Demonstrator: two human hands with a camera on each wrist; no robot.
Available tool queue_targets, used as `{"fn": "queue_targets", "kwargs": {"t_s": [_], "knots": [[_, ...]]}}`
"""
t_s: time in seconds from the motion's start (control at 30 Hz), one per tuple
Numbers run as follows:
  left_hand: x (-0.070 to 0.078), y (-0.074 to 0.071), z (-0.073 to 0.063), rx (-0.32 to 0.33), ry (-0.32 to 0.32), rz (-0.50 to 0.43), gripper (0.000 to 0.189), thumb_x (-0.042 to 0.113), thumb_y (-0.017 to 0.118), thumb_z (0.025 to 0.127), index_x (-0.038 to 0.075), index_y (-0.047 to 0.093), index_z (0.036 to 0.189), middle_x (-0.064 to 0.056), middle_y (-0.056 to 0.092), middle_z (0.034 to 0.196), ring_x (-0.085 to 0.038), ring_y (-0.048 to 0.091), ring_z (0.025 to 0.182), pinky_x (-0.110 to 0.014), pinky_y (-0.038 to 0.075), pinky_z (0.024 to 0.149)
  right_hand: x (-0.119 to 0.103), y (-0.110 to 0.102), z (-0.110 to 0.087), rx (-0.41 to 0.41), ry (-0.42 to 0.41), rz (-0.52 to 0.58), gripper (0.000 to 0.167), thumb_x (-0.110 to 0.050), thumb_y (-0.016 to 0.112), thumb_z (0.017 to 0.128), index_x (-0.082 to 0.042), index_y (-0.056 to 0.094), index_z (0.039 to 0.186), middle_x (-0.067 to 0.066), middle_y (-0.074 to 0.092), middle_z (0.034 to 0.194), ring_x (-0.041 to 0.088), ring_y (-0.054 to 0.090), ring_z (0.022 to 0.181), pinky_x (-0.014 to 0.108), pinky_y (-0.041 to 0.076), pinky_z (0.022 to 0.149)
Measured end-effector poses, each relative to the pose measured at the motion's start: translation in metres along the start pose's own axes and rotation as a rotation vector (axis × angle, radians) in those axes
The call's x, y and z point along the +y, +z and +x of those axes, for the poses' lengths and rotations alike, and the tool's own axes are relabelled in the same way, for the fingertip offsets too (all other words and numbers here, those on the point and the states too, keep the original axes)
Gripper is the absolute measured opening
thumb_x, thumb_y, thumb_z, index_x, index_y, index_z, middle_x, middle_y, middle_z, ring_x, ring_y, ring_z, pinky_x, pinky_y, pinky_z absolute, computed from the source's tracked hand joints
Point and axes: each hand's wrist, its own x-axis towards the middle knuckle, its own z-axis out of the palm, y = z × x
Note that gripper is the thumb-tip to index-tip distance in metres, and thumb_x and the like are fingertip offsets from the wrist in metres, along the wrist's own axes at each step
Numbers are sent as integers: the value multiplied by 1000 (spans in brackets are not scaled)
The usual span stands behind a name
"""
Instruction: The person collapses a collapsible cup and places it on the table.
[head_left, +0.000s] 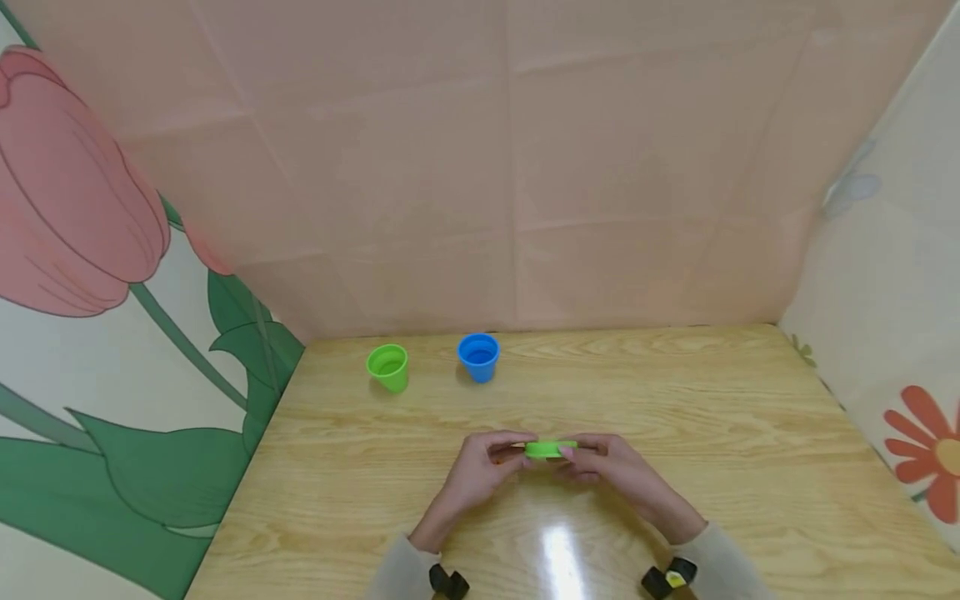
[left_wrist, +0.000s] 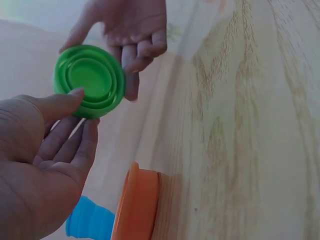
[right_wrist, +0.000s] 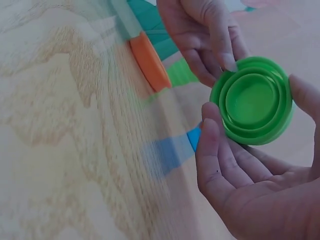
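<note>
Both hands hold a green collapsible cup (head_left: 545,450), folded flat into a disc, above the table. Its concentric rings face the wrist cameras in the left wrist view and the right wrist view. My left hand (head_left: 480,471) pinches one edge, its thumb over the rings and its fingers behind. On the opposite side, my right hand (head_left: 618,471) grips the rim between thumb and fingers. An orange collapsible cup (left_wrist: 137,205), also low and flat, lies on the table near the left hand. In the head view that hand hides nearly all of it.
A green cup (head_left: 388,369) and a blue cup (head_left: 479,358) stand upright, extended, toward the back of the wooden table (head_left: 675,400). A pink cloth wall (head_left: 517,167) rises behind it. Flower-printed panels border the left and right sides.
</note>
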Motion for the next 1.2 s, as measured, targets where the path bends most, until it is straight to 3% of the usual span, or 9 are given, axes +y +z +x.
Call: {"fn": "queue_targets", "kwargs": {"t_s": [0.17,0.27,0.43,0.6,0.93,1.2], "knots": [[0,-3,0,14,-12,1,29,9,77,95,12,77,124,-9,78,124,-18,75,113,-21,62,94,-2,2,1,-26,3,17,60,-36,51,112,16,52,141,33,69,128,35,75,114,39,64,98],[0,-5,0,10,-19,-25,29,10,78,95,11,77,124,-11,78,124,-17,76,111,-22,63,93,-2,1,1,-9,3,4,60,-36,51,112,16,53,141,29,71,128,34,75,114,39,64,98],[0,-6,0,11,-42,-46,29,15,80,94,10,78,122,-12,78,122,-15,77,106,-23,64,90,-3,-3,1,15,-36,-4,53,-31,54,111,12,54,143,15,71,133,27,74,115,48,62,101],[-2,-6,1,6,-103,-124,28,15,80,94,7,78,121,-16,78,120,-16,78,103,-23,65,87,-7,-5,1,-17,-85,76,52,-19,61,108,13,48,148,1,73,131,17,74,114,56,61,101],[-5,-9,1,-32,-191,-304,31,9,77,96,-1,75,125,-22,78,118,-14,79,98,-45,65,94,-9,-6,-2,-12,-80,75,48,-15,67,104,15,55,140,1,76,124,18,77,108,53,62,99],[-6,-6,3,-23,-268,-349,30,9,77,96,-4,75,122,-18,80,112,-9,77,90,-24,66,80,-5,-6,-4,18,-45,104,50,-14,70,101,17,56,138,5,78,120,20,78,103,51,63,97]]}}
